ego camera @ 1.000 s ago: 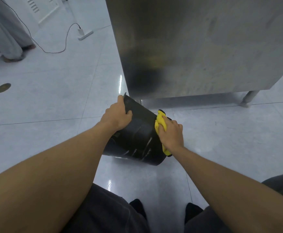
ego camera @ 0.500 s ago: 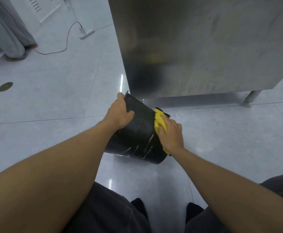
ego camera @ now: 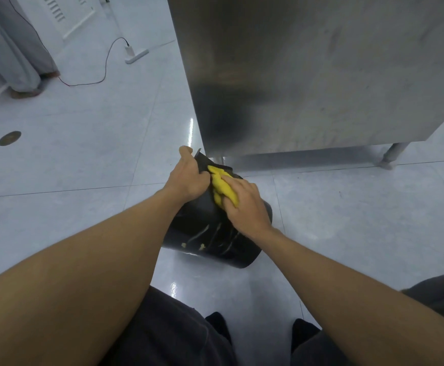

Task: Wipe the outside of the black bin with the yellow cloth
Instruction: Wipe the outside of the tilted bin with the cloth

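The black bin is tipped on the tiled floor, its rim toward the steel cabinet and its base toward me. Pale streaks and small specks mark its lower side. My left hand grips the bin's rim at the upper left. My right hand presses the crumpled yellow cloth against the upper outside wall, right beside my left hand. The bin's inside and far side are hidden.
A stainless steel cabinet on legs stands just behind the bin. A white power strip with a thin cable lies at the far left, near a grey curtain. A round floor drain sits left. My knees are below.
My right hand has slid the yellow cloth from the bin's right side up and left across the wall, ending next to my left hand. The left hand kept its grip on the rim.
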